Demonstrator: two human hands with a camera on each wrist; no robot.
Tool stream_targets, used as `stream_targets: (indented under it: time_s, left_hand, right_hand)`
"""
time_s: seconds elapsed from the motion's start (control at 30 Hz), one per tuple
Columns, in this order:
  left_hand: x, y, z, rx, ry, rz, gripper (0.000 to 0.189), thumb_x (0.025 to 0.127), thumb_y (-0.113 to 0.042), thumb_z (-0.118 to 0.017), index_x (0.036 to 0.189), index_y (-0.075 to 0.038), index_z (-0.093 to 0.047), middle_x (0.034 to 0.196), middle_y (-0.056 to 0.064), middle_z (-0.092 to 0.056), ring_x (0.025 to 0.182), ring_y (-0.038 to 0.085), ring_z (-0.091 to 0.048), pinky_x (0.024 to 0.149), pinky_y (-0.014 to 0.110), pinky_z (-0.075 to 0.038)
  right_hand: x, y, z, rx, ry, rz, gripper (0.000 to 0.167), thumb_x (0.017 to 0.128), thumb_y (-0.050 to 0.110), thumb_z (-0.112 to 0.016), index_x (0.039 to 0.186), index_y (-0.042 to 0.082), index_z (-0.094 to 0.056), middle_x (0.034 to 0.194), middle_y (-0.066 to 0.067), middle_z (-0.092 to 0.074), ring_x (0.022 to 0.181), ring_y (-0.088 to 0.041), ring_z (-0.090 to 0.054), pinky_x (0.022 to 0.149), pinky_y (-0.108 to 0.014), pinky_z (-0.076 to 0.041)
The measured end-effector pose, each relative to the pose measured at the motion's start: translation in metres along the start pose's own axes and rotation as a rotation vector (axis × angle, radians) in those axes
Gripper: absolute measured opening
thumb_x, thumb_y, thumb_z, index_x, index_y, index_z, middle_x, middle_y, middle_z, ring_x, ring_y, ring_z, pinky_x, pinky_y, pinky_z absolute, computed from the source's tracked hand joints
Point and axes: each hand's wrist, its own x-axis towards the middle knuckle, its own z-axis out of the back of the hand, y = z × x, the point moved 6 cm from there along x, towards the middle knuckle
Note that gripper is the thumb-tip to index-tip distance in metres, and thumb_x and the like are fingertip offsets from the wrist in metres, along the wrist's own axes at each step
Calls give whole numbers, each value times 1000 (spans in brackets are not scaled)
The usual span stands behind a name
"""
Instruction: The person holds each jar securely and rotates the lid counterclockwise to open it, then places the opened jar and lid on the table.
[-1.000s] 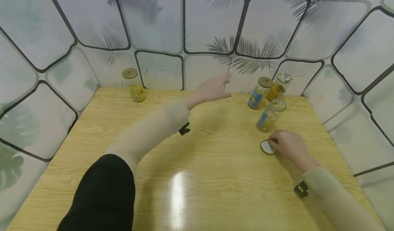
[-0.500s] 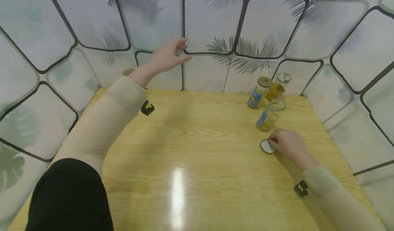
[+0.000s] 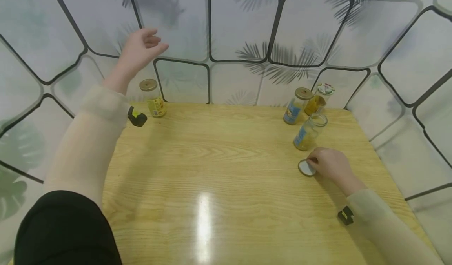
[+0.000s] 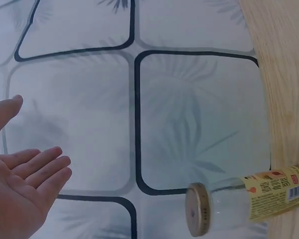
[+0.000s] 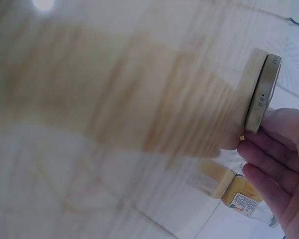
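My left hand is raised in the air with nothing in it, its fingers loosely extended. Below it stands a glass jar with a yellow label and a gold lid, upright at the table's back left. In the left wrist view, the hand and that jar are apart. On the table's right side my right hand pinches the edge of a jar lid, whose white inner side faces up. The lid's gold rim shows in the right wrist view. Just behind stands an open glass jar with a blue label.
Behind the open jar are a blue-labelled jar with a gold lid and a jar holding something amber. Patterned wall covering encloses the wooden table at the back and sides.
My left hand has swung left and upward, from over the table's back middle to above the yellow-labelled jar. The right hand and the lid have stayed put.
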Motion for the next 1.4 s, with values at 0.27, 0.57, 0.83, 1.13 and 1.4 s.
stream_targets:
  time_s: [0.27, 0.57, 0.83, 1.13, 1.4]
  left_hand:
    - [-2, 54, 0, -123, -5, 181, 88, 104, -53, -61, 171, -18, -15, 176, 4, -28, 164, 23, -27, 135, 44, -23]
    - [-10, 106, -18, -149, -61, 256, 101, 100, -53, -67, 172, -15, -8, 178, 10, -20, 165, 28, -21, 136, 46, -21]
    - [-15, 144, -37, -153, -69, 340, 106, 100, -48, -71, 171, -9, -2, 178, 17, -18, 163, 36, -23, 134, 49, -25]
    - [-20, 172, -66, -170, -94, 350, 89, 96, -40, -77, 161, 2, -32, 165, 27, -40, 150, 42, -42, 126, 55, -37]
    - [-24, 183, -75, -254, -93, 344, 95, 97, -37, -77, 162, 6, -24, 169, 28, -33, 157, 43, -35, 131, 53, -31]
  right_hand:
    - [0, -2, 1, -3, -10, -1, 9, 90, 14, -82, 89, 4, -82, 86, -10, -80, 73, -26, -75, 65, -45, -61]
    - [-2, -4, 4, -4, 13, -17, 10, 91, 14, -81, 92, 4, -82, 90, -12, -81, 77, -29, -76, 68, -47, -62]
    - [-3, -4, 2, 0, 3, -13, 9, 91, 13, -81, 91, 4, -82, 88, -11, -80, 75, -28, -76, 67, -46, -62]
    - [-3, -1, -1, -9, 3, 1, 9, 91, 13, -81, 91, 4, -82, 88, -10, -80, 75, -28, -75, 68, -47, -62]
    - [0, -3, -3, 0, -22, -2, 9, 91, 13, -81, 89, 4, -81, 86, -11, -80, 74, -27, -75, 67, -47, -62]
